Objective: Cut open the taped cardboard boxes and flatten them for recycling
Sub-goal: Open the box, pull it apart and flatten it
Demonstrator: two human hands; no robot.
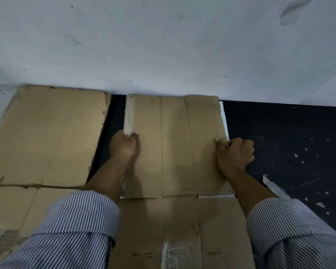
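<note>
Striped sleeves (pixel 72 230) reach forward — both hands grip the flattened cardboard's (pixel 173 144) side edges.

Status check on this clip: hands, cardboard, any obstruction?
Left hand and right hand both gripping side edges of flattened box. Another flattened sheet lies left. No cutter visible. Nothing in the way.
</note>
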